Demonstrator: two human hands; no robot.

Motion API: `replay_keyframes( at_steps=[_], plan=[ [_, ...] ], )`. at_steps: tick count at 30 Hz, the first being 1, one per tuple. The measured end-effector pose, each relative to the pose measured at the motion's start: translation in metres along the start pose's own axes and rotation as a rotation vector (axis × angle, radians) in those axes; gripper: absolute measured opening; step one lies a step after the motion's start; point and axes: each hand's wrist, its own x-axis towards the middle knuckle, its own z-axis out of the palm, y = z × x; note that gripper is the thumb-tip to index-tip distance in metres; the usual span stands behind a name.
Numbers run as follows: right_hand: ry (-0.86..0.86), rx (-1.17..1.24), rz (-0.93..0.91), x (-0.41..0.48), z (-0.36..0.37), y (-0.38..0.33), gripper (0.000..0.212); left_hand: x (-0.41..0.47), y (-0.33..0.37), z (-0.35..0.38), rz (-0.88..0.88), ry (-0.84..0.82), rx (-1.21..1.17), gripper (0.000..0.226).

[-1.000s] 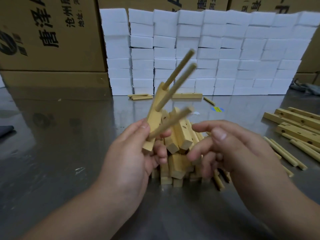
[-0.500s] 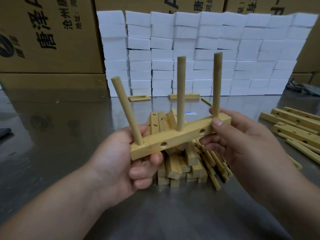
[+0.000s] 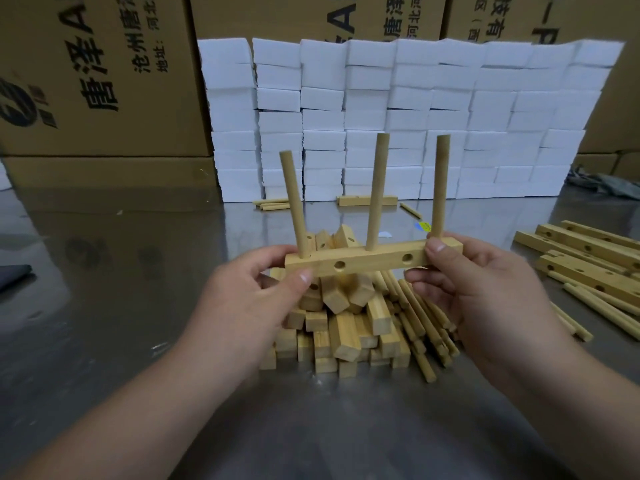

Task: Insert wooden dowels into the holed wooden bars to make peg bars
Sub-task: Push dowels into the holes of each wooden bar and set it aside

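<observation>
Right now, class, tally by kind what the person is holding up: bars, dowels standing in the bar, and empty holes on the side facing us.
bar: 1
dowels standing in it: 3
empty holes on the facing side: 2
Total: 6

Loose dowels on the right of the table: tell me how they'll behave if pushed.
The loose dowels are round and lie on a smooth, shiny table, so they would probably roll if pushed sideways. Thin, straight wood: likely stiff and light.
</observation>
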Motion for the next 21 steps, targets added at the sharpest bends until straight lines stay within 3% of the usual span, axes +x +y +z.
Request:
replay_keyframes(
  at_steps=[9,12,21],
  plan=[
    [0.009,-0.075,0.026,-0.001,0.003,0.001,0.011,0.015,-0.013,-0.010,0.014,0.033,0.003,0.027],
    [0.021,-0.134,-0.001,-0.002,0.003,0.001,0.024,0.025,-0.018,-0.012,-0.008,0.103,-0.073,0.024],
    [0.064,-0.284,-0.114,-0.003,0.003,0.003,0.015,0.078,-0.037,-0.029,-0.083,0.328,0.020,0.030]
  ],
)
